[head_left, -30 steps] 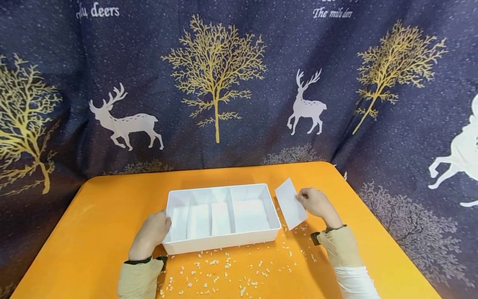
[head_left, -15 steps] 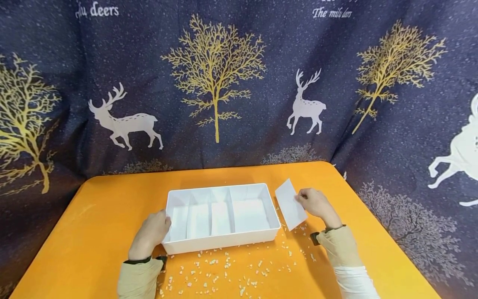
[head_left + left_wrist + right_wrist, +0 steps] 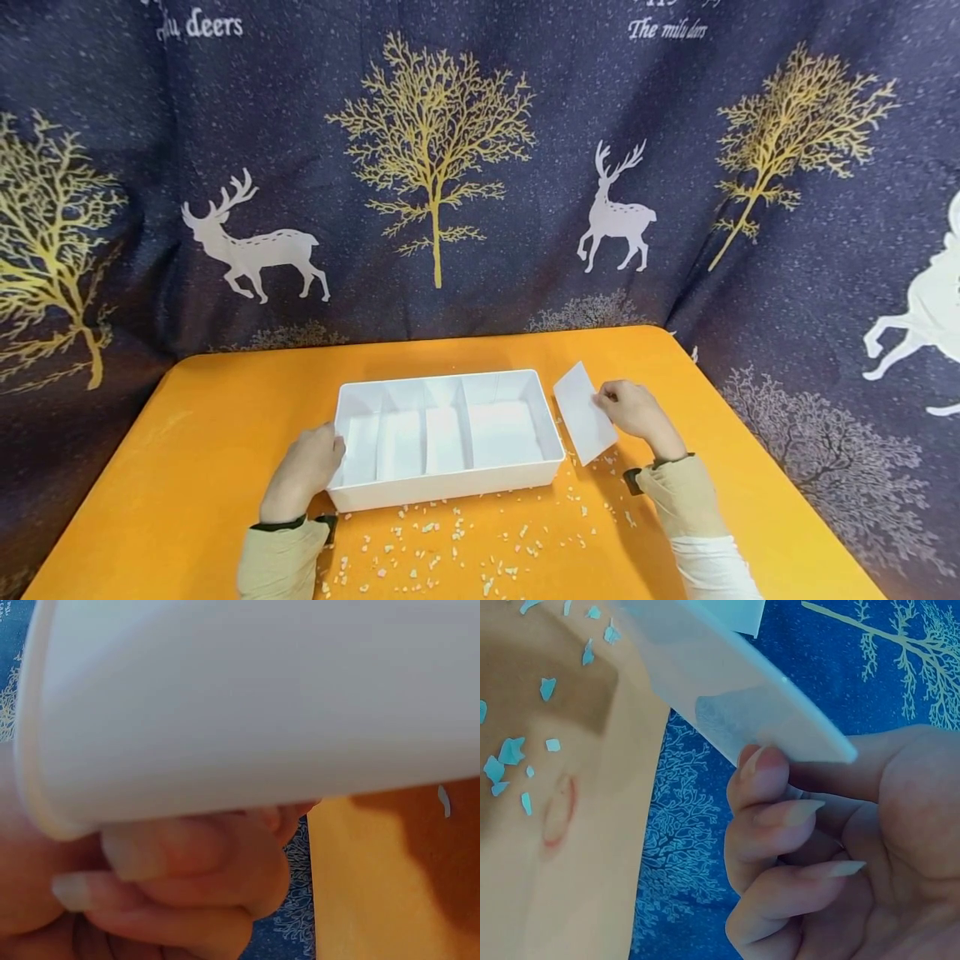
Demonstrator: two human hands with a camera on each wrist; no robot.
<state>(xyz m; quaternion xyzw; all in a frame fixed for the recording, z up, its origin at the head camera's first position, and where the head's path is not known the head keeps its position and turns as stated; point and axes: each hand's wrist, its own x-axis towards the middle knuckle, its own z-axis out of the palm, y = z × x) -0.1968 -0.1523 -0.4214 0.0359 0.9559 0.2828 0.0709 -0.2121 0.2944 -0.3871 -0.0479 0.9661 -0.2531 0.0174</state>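
Note:
A white drawer organizer box [image 3: 450, 487] with several compartments sits mid-table in the head view. My left hand [image 3: 303, 467] grips its left end wall, with curled fingers [image 3: 202, 862] under the box's edge in the left wrist view. To the right of the box, a flat white plastic divider panel [image 3: 583, 412] stands tilted. My right hand [image 3: 633, 408] pinches the panel's right edge between thumb and fingers. In the right wrist view the same panel [image 3: 727, 682] slants away from the fingertips, its thin edge toward the camera, while the other fingers curl loosely below.
Small pale paper scraps [image 3: 427, 527] lie scattered over the orange table [image 3: 210, 433], mostly in front of the box and under the panel. A dark blue cloth [image 3: 487, 317] printed with deer and trees hangs behind and along the right side.

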